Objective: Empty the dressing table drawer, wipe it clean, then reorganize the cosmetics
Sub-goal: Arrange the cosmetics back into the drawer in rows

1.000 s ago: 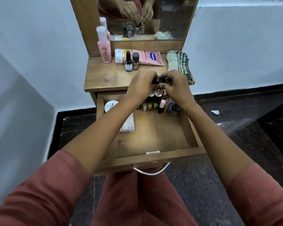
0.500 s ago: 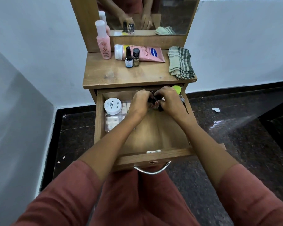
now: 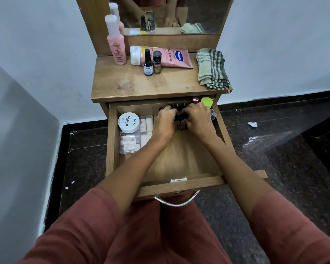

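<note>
Since 1.0 s ago: both hands have dropped from tabletop height into the open drawer (image 3: 179, 184) and are now at its back right.

Left hand (image 3: 165, 121) and right hand (image 3: 199, 119) face each other, fingers curled in and clamped on a cluster of small bottles (image 3: 181, 121) between them. The bottle bases are hidden, so resting or lifted: cannot tell. The two-handed grip probably keeps the group upright as one.

Green cap (image 3: 207, 101) in the back right corner. White jar (image 3: 129, 122) sits on a clear case (image 3: 135, 141), drawer left.

Tabletop (image 3: 122, 82) carries a pink bottle (image 3: 116, 44), pink tube (image 3: 171, 56), two polish bottles (image 3: 148, 63) and a checked cloth (image 3: 211, 69). Dark stone floor (image 3: 274, 159), white wall (image 3: 46, 54).
</note>
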A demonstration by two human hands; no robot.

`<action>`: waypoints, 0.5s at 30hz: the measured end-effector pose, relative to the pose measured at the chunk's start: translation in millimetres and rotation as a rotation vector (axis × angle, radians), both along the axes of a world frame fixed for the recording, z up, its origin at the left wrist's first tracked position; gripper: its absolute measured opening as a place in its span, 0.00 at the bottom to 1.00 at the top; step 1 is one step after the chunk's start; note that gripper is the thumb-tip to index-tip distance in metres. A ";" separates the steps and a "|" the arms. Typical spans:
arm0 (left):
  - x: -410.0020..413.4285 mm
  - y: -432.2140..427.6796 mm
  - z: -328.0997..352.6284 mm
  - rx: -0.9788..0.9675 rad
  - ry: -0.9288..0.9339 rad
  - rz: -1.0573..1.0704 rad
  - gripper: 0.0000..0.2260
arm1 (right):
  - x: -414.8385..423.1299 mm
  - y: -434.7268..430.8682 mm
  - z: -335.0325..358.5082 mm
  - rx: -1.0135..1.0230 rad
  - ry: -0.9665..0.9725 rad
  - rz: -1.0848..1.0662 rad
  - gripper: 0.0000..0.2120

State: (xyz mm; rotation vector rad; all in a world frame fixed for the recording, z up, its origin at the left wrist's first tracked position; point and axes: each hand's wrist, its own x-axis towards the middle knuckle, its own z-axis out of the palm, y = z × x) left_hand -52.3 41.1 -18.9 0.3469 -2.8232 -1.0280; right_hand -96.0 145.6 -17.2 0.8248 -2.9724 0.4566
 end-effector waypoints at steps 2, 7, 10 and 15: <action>-0.1 0.2 -1.6 0.004 0.013 -0.002 0.12 | -0.1 0.4 -0.4 0.005 0.006 0.001 0.16; 1.3 -0.1 -2.8 0.041 0.034 0.016 0.14 | 1.9 1.0 0.3 0.021 0.013 0.002 0.17; 2.9 0.1 -1.3 0.048 0.041 0.011 0.15 | 3.3 1.5 1.0 0.039 0.016 0.008 0.18; 4.9 0.0 0.7 0.033 0.046 0.002 0.16 | 4.3 2.8 4.0 0.043 0.019 0.003 0.18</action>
